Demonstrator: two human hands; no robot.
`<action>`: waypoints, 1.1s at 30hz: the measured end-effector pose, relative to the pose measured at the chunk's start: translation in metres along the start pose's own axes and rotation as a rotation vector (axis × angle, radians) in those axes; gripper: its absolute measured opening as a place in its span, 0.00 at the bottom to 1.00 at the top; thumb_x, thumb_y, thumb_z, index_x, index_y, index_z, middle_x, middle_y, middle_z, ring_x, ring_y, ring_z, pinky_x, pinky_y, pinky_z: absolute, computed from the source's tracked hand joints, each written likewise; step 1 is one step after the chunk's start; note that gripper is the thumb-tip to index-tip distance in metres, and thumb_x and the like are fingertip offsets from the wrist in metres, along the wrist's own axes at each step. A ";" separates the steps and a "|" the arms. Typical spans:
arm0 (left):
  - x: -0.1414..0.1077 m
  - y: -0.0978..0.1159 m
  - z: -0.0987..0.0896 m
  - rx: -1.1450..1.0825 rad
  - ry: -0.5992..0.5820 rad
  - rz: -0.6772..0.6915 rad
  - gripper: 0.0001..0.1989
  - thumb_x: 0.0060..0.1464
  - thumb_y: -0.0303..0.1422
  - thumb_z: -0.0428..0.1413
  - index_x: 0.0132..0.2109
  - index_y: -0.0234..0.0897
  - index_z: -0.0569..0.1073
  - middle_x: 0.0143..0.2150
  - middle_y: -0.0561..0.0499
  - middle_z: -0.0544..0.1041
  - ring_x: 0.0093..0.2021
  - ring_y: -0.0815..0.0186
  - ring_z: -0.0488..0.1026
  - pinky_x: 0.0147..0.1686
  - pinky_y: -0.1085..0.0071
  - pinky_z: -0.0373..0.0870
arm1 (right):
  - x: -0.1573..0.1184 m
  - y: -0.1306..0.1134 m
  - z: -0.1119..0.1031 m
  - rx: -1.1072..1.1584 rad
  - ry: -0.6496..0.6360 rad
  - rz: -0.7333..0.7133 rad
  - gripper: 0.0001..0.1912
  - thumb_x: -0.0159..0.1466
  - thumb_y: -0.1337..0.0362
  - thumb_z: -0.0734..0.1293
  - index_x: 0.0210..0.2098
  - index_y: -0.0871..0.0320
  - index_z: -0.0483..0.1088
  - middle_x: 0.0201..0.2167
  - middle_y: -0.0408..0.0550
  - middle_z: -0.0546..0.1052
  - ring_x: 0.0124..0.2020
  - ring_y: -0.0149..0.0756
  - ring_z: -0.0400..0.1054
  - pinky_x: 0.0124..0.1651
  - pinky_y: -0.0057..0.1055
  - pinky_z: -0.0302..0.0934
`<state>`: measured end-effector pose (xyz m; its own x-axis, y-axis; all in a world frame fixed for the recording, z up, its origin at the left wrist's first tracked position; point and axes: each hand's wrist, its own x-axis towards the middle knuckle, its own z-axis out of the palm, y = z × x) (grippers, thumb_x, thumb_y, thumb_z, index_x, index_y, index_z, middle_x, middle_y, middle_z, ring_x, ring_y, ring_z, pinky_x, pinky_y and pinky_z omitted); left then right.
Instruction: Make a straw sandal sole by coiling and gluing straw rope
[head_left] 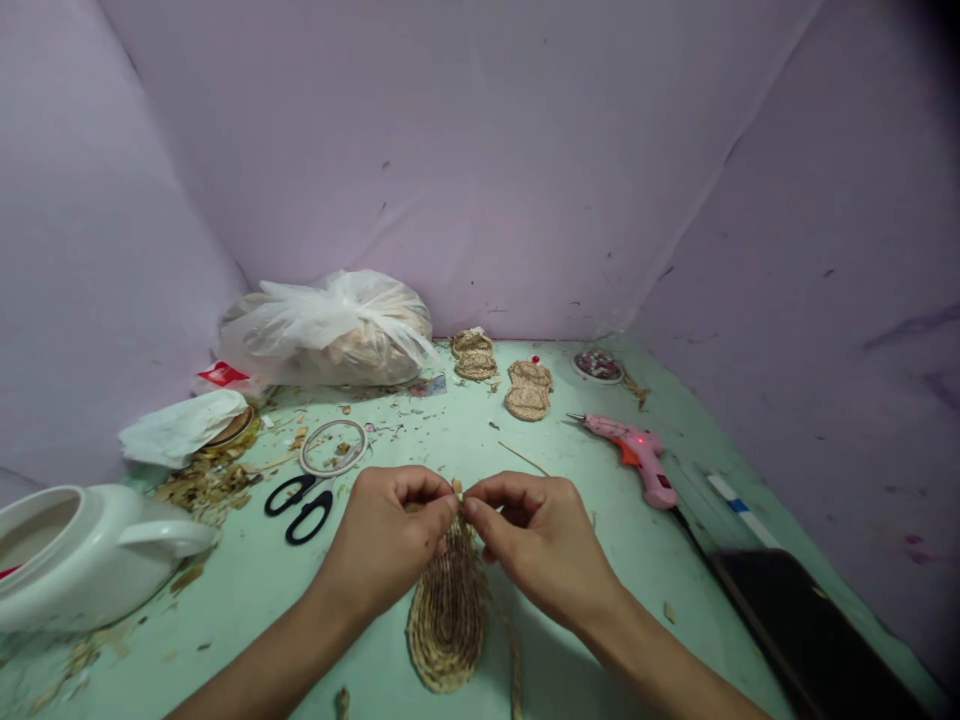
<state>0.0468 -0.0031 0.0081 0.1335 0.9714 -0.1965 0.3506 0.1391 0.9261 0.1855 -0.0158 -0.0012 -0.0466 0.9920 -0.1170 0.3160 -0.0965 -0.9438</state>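
Observation:
A long oval piece coiled from braided straw (448, 630) lies before me, its rounded near end toward my body. Over its far end, my left hand (394, 540) pinches thumb against forefinger. My right hand (540, 545) makes a matching pinch, the fingertips of both hands almost meeting. Between them a small pale straw tip (457, 486) pokes up, seemingly the end of the straw braid. A loose length of the braid (514, 660) trails down right of the coil. The fingers hide the coil's far end and exactly how the straw is gripped.
Black-handled scissors (309, 508) and a tape roll (334, 448) lie left, near straw scraps and a white teapot-like vessel (97, 560). Small woven slippers (529, 390) and a tied plastic bag (330, 330) are behind. Right are a pink glue gun (630, 452) and a dark phone-like slab (802, 630).

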 end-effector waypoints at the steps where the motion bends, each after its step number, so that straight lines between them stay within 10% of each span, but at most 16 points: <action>1: 0.000 0.000 0.000 0.016 0.013 0.008 0.07 0.41 0.30 0.54 0.22 0.33 0.74 0.15 0.54 0.68 0.17 0.71 0.63 0.19 0.76 0.58 | 0.000 0.000 0.000 -0.012 -0.006 -0.008 0.09 0.52 0.63 0.64 0.23 0.61 0.74 0.15 0.43 0.71 0.16 0.26 0.60 0.18 0.23 0.52; 25: -0.005 0.000 0.004 0.128 0.108 0.076 0.03 0.41 0.30 0.54 0.23 0.36 0.70 0.13 0.59 0.61 0.15 0.73 0.57 0.15 0.78 0.51 | 0.001 0.003 0.004 -0.035 0.059 -0.007 0.07 0.50 0.67 0.61 0.19 0.60 0.70 0.13 0.40 0.66 0.16 0.26 0.57 0.19 0.23 0.51; 33: -0.008 -0.001 0.006 0.244 0.148 0.249 0.07 0.44 0.29 0.53 0.23 0.36 0.74 0.21 0.52 0.74 0.21 0.69 0.68 0.23 0.76 0.61 | 0.001 0.003 0.005 0.047 0.023 0.008 0.09 0.51 0.65 0.61 0.21 0.61 0.71 0.14 0.41 0.66 0.16 0.26 0.57 0.19 0.23 0.52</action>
<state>0.0512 -0.0126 0.0067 0.1133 0.9894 0.0904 0.5370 -0.1376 0.8323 0.1817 -0.0155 -0.0052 -0.0224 0.9928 -0.1180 0.2713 -0.1075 -0.9565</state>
